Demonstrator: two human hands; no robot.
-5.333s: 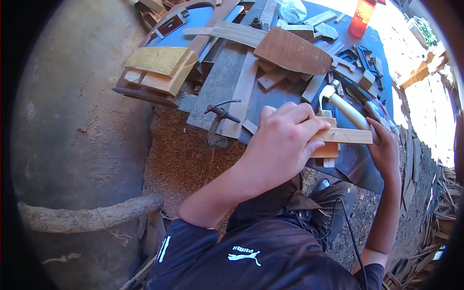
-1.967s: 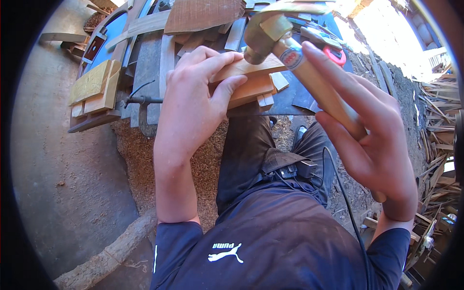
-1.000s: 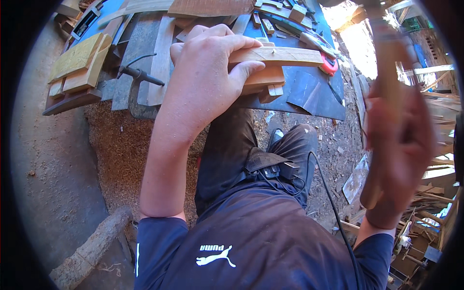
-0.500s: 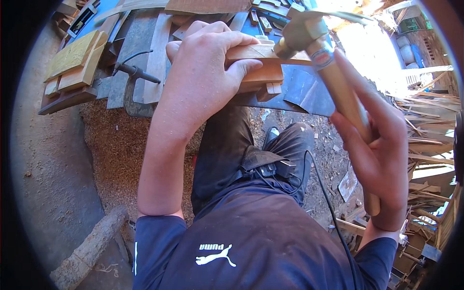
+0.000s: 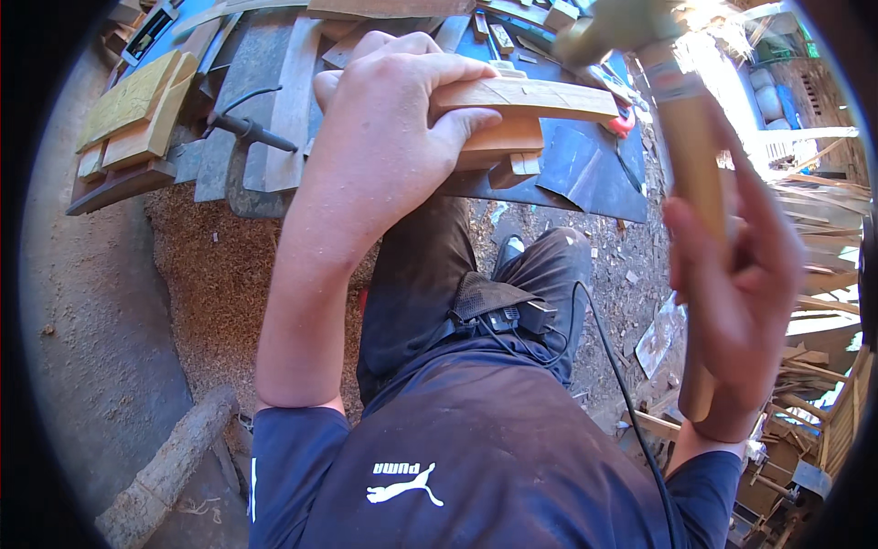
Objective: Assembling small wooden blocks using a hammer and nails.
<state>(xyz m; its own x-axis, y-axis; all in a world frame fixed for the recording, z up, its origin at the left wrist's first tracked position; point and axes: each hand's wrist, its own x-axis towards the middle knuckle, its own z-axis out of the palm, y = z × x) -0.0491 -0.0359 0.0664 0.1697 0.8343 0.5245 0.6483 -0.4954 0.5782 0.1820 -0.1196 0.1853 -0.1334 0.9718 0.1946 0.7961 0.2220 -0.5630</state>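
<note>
My left hand (image 5: 389, 123) is closed on a pale, slightly curved wooden piece (image 5: 549, 97), thumb at its near side and fingers over its top. Under that piece lie a thicker wooden block (image 5: 512, 135) and a small wooden offcut (image 5: 514, 170) at the bench's near edge. On the right, my right hand (image 5: 745, 284) is wrapped round the wooden handle of a hammer (image 5: 688, 156). The blurred hammer head is raised to the upper right, apart from the wood. The ends of my left fingers are partly hidden.
A metal clamp (image 5: 251, 131) grips the bench (image 5: 594, 174) left of my arm. Stacked wooden blocks (image 5: 137, 110) sit at the far left, with a red tool (image 5: 622, 123) at the bench's right. Scrap wood lies along the right side; a log (image 5: 169, 471) is at lower left.
The hammer has swung up and to the right, away from the wooden piece, and my right hand has moved right with it. My left hand keeps its grip on the wood.
</note>
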